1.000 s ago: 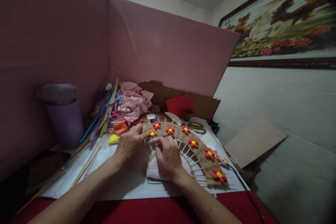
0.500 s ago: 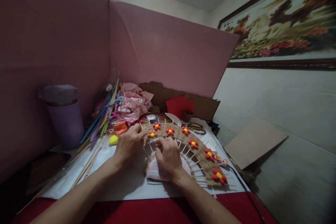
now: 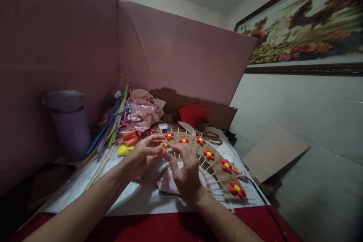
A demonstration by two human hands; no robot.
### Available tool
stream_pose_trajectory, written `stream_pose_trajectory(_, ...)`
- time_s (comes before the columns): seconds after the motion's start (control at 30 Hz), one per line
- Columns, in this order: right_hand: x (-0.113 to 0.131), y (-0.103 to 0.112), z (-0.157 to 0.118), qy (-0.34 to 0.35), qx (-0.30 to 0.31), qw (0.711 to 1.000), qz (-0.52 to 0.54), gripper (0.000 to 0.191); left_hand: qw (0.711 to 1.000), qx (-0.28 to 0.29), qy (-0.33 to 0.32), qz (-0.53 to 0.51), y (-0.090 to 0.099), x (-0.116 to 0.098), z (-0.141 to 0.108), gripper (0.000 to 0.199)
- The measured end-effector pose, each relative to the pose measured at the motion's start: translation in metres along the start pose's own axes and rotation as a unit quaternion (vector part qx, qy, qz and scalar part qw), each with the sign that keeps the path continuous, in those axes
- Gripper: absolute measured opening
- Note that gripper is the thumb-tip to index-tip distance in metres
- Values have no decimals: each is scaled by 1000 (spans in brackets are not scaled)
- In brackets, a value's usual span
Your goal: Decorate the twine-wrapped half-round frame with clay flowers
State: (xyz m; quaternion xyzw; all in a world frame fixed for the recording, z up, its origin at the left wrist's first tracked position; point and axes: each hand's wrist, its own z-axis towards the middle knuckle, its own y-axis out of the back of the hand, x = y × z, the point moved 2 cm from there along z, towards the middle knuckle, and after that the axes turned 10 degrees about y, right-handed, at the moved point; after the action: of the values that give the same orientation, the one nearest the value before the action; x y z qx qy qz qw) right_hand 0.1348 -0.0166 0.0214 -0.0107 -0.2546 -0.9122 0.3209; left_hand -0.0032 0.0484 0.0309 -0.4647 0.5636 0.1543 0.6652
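Note:
A curved woven band [image 3: 210, 144] with thin sticks radiating through it lies before me, bearing several red clay flowers [image 3: 209, 154] with yellow centres. An orange clay flower [image 3: 166, 144] with a yellow middle is between my hands at the band's left part. My left hand [image 3: 143, 154] has its thumb and fingers closed on the flower's left side. From the right, my right hand [image 3: 185, 172] reaches to it, index fingertip at its edge and thumb apart below. Pale printed cloth [image 3: 167, 183] fills the fan's inner half-circle, partly behind my right hand.
Orange clay packs [image 3: 130, 137] and a yellow clay pack [image 3: 125, 149] lie left of the fan, near loose sticks [image 3: 99, 170] and coloured pipe cleaners [image 3: 114, 124]. Behind are crumpled pink fabric [image 3: 144, 109] and scissors [image 3: 213, 138]. A purple bin [image 3: 70, 132] stands left; a black cable [image 3: 263, 204] runs right.
My left hand has turned so its palm side shows more, and its fingers have come around the orange flower, which looks tilted now. My right hand has shifted slightly right, its fingers spreading.

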Motion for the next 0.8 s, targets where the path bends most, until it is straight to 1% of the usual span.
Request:
stream_pose_trajectory(0.07, 2, 0, -1, 18, 8, 1000, 11, 16, 1000, -3, -2, 2, 1, 4, 2, 40)
stream_pose_trajectory(0.13, 2, -2, -3, 29, 20, 999, 16, 15, 1000, -12, -10, 9, 2, 7, 3, 40)
stream_pose_trajectory(0.23, 0, -4, -4, 26, 26, 999, 20, 11, 999, -9, -16, 31, 0, 9, 5, 33)
stream_pose_trajectory(0.33, -2, -3, -4, 17, 25, 999, 29, 11, 998, 4, 2, 70, -1, 11, 5, 25)
stream_pose_trajectory(0.4, -3, -3, -3, 17, 28, 998, 46, 11, 995, 1, 7, 95, -1, 11, 5, 22)
stream_pose_trajectory(0.57, -5, -3, -2, -1, 35, 994, 106, 11, 992, -12, -18, 128, 0, 9, 6, 22)
stream_pose_trajectory(0.67, -5, -4, -1, -10, 38, 991, 128, 12, 990, -5, -18, 141, -2, 9, 4, 23)
stream_pose_trajectory(0.8, -5, -5, -2, 12, 40, 990, 135, 12, 988, 3, -21, 152, -4, 7, 3, 24)
